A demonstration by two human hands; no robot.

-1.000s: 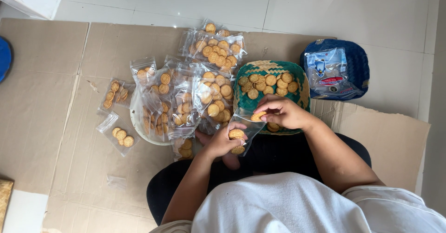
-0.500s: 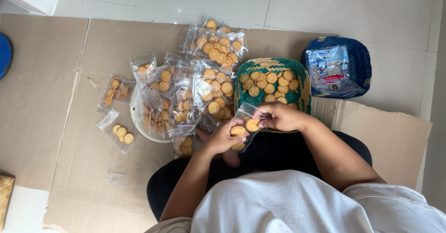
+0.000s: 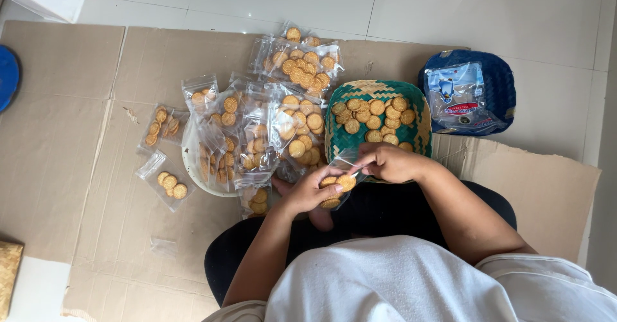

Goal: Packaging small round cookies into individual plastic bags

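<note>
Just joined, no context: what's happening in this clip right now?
A person sits on flattened cardboard on the floor, bagging round biscuits. The left hand holds a small clear bag with a few biscuits inside; the right hand is at the bag's mouth, pushing one in. A green woven basket of loose biscuits sits just ahead, with a pile of filled bags to its left and a blue tray to its right.

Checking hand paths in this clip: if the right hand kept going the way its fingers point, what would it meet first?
The right hand points leftward at the small clear bag held by the left hand. Its fingertips are already at the bag's mouth, so it would likely meet the biscuits inside first; depth is unclear.
</note>
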